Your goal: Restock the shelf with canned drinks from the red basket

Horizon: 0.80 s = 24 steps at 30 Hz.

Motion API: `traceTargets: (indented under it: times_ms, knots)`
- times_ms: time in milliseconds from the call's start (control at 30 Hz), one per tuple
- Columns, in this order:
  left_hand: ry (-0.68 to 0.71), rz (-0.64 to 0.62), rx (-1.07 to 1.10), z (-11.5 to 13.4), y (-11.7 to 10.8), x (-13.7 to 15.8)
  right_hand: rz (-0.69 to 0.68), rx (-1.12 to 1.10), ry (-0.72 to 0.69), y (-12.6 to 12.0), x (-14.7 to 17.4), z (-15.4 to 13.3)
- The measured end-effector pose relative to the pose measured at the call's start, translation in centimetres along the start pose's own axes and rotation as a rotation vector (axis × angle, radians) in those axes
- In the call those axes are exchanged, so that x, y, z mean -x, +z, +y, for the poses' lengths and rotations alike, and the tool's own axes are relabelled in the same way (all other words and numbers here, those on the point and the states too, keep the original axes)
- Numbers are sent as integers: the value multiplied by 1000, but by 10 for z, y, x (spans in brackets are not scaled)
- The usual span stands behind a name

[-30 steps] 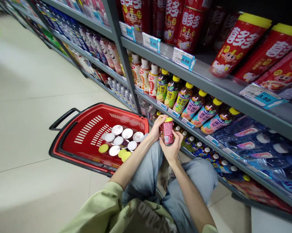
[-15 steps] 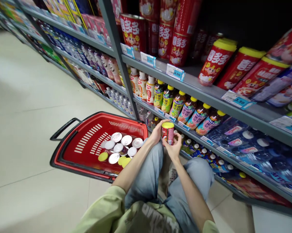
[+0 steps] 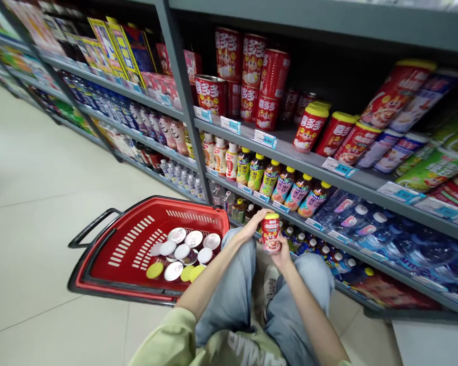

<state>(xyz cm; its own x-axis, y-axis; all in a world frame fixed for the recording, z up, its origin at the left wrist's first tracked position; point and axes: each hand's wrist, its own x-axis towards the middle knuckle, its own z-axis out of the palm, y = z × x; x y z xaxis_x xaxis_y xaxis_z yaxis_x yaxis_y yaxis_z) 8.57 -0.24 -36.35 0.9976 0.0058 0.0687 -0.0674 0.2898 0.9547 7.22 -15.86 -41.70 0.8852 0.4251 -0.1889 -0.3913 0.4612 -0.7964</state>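
Note:
Between my hands, above my knees, is a red can (image 3: 271, 235) with a yellow lid, upright and its printed front facing me. My left hand (image 3: 253, 225) grips it at the upper left, fingers around the lid's far side. Lower on the right side, my right hand (image 3: 282, 253) is closed around the can near its base. To my left stands a red shopping basket (image 3: 124, 239) holding several cans (image 3: 194, 239), some with silver tops, others with white or yellow lids.
A grey shelf unit (image 3: 232, 134) runs along the front. Red cans (image 3: 267, 113) stand on its upper shelf, with tilted yellow-lidded cans (image 3: 311, 125) to their right. Drink bottles (image 3: 270, 178) line the shelf below; water bottles (image 3: 366, 229) lie at right. The basket's black handle (image 3: 95, 229) sticks out left.
The can has been turned so its front label faces me, and my right hand's grip has shifted lower. The view has tilted up, showing more of the upper shelf.

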Motion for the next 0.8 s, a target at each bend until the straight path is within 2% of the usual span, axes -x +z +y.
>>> traceTargets:
  times_ms: [167,233,333,467,633,800]
  knots:
    - [-50,-100,-234,13,9,10,44,8,25,-8,5,1]
    - [-71,-69,-366,17,12,15,51,21,19,-9,5,4]
    - [-19,26,-539,20,13,24,53,38,-20,-7,5,9]
    - [36,118,-614,26,11,36,31,46,-112,0,3,15]
    - [46,162,-757,47,18,45,-26,82,-152,-2,-1,15]
    - [145,137,-889,72,38,40,-142,176,-79,-9,-2,18]
